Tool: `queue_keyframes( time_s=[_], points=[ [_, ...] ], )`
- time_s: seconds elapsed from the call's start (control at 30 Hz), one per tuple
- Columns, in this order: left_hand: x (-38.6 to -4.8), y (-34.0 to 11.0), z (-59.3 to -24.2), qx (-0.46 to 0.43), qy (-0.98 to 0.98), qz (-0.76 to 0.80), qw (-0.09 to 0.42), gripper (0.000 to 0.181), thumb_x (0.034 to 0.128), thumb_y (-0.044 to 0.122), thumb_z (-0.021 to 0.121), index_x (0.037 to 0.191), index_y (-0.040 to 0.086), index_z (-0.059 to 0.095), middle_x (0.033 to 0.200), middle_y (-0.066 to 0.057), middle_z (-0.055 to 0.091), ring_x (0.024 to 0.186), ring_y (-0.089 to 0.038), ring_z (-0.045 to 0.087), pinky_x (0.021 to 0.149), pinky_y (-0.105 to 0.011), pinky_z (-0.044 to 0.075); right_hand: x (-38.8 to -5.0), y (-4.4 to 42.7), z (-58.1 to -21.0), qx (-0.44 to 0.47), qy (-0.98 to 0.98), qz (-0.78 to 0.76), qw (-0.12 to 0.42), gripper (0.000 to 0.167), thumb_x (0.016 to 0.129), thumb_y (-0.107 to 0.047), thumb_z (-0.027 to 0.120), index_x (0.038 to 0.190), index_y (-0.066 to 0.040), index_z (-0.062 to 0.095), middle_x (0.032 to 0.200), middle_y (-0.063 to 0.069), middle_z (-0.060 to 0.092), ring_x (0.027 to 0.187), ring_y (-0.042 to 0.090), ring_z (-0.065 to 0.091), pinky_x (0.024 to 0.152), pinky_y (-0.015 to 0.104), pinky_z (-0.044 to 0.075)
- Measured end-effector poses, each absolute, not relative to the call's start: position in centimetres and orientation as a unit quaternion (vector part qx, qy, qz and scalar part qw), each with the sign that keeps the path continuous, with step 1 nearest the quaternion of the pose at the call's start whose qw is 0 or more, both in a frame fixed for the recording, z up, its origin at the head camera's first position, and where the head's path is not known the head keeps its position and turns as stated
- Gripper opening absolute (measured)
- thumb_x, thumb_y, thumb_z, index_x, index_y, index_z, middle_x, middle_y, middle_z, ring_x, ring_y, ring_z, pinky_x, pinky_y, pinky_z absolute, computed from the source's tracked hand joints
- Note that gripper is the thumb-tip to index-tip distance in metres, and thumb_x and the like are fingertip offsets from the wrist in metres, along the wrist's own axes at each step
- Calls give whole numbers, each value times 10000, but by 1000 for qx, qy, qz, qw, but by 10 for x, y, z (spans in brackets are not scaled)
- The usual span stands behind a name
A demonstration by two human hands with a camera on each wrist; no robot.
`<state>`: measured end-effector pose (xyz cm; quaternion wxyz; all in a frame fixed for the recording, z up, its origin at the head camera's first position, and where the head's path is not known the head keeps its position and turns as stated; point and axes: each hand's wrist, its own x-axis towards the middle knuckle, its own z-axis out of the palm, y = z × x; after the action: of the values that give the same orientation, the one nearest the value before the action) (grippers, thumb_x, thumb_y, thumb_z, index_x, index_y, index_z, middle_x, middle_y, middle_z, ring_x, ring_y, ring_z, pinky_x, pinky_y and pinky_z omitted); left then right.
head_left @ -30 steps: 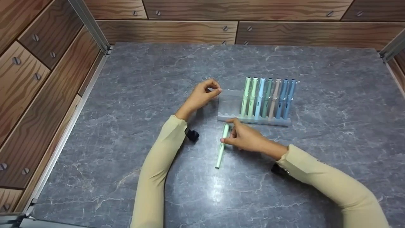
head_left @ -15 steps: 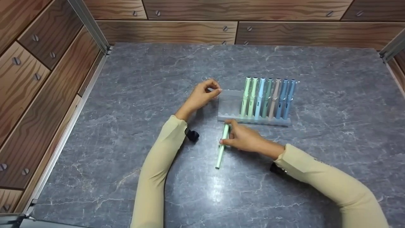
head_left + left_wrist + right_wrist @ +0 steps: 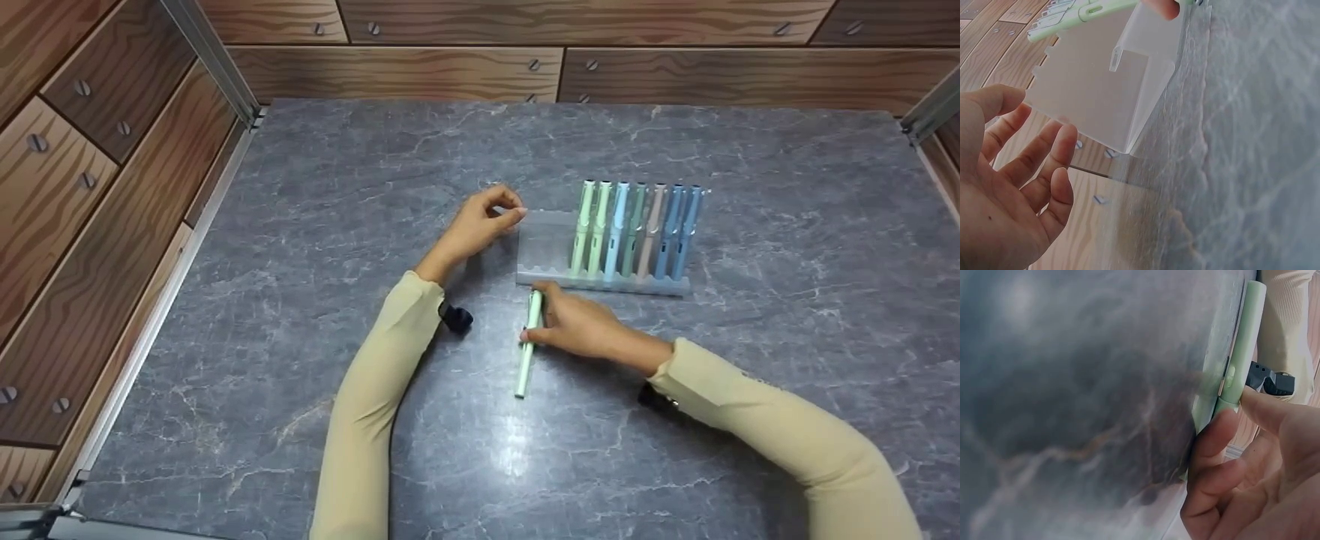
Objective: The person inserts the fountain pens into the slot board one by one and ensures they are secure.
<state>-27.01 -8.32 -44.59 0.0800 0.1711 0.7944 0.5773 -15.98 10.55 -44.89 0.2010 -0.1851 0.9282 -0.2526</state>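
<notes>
A clear pen stand leans on the table with several pens upright in its right part: pale green pens, a light blue pen, a dark green one, a greyish-pink one and darker blue ones. My left hand pinches the stand's upper left corner between thumb and index finger; in the left wrist view the other fingers of this hand hang loosely curled. In front of the stand, my right hand grips a light green pen near the table top. The right wrist view shows that pen between thumb and fingers.
The table has a grey marbled surface. Wood-patterned panels stand behind it and on the left. Metal frame posts rise at the back corners. A black wrist device sits at the left cuff.
My right hand has closed its thumb further over the light green pen and drawn slightly left. The pen has barely shifted. My left hand stays at the stand's corner.
</notes>
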Motion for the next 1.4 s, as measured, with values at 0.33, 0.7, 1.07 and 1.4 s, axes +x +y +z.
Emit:
queue_keyframes(
  time_s=[0.33, 0.7, 1.07, 1.4],
  points=[
    [-271, -82, -446, 171, 796, 577, 70, 158, 955, 183, 610, 1015, 37, 615, 1126, -141, 631, 909, -382, 652, 809, -415, 575, -160, 108, -448, -185, 913, -293, 214, 746, 806, -320, 776, 1369, -30, 382, 776, 11, 602, 570, 105, 492, 504, 241, 399],
    [-271, -83, -446, 174, 801, 570, 62, 167, 954, 183, 613, 1014, 28, 616, 1118, -150, 638, 909, -370, 663, 786, -379, 581, -159, 113, -448, -188, 887, -354, 228, 676, 799, -194, 765, 1338, -28, 393, 795, 29, 584, 555, 98, 543, 520, 259, 454],
    [-272, -82, -448, 167, 799, 573, 77, 165, 957, 214, 609, 1020, 61, 617, 1154, -143, 627, 926, -372, 657, 818, -433, 572, -163, 119, -447, -191, 812, -479, 273, 644, 803, 25, 640, 1355, 26, 308, 815, 50, 526, 610, 111, 541, 547, 230, 483],
    [-273, -83, -448, 167, 794, 580, 73, 155, 949, 178, 618, 1011, 35, 614, 1130, -149, 631, 940, -385, 654, 826, -422, 576, -166, 122, -444, -185, 793, -511, 274, 642, 843, 18, 601, 1393, -3, 271, 907, 90, 500, 597, 151, 554, 525, 249, 472]
  ],
)
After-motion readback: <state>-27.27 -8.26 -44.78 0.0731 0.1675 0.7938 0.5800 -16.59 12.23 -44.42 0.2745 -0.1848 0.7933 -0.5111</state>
